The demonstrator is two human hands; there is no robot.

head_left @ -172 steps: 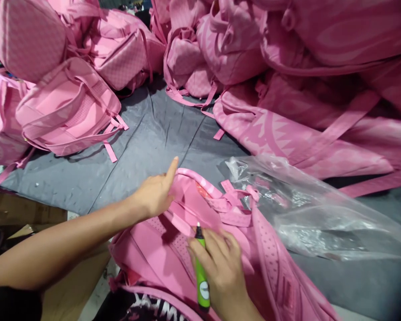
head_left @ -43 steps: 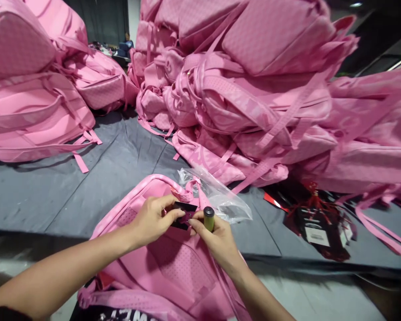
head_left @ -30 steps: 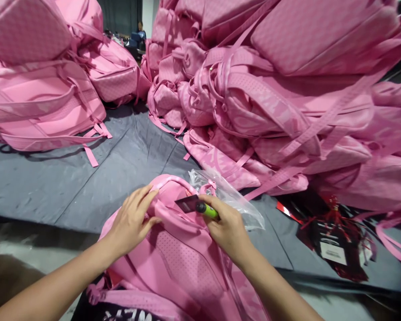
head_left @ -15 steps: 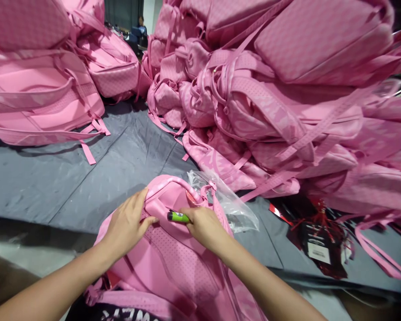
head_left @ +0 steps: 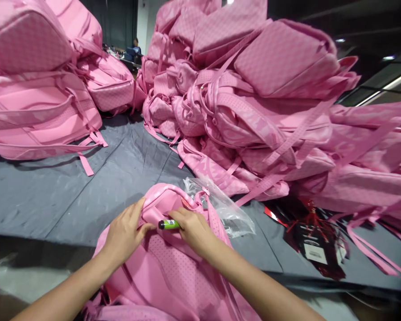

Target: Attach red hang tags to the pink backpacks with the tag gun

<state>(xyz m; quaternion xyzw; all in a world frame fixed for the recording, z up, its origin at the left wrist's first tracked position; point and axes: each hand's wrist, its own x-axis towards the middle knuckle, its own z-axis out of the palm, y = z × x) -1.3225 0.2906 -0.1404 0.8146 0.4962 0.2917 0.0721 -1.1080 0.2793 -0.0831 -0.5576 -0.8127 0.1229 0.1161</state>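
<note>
A pink backpack (head_left: 183,267) stands in front of me at the table's near edge, its dotted back panel and straps towards me. My left hand (head_left: 125,232) grips its upper left edge, the fingers over the far side and the thumb on the near side. In my right hand (head_left: 194,231) is a green marker (head_left: 169,224), its black end pointing left, held just in front of the bag's upper back. That hand's fingertips are partly hidden against the bag. A clear plastic bag (head_left: 232,216) lies right behind the backpack.
Many pink backpacks are piled high on the right (head_left: 254,116), and more are stacked on the left (head_left: 40,111). A grey cloth (head_left: 96,196) covers the table. Black tags with red strings (head_left: 316,249) lie near its right front edge. A person (head_left: 136,46) is far back.
My view has tilted up slightly, so the piles sit lower in the picture. The marker has shifted a little left and is turned more level. Both hands keep their hold.
</note>
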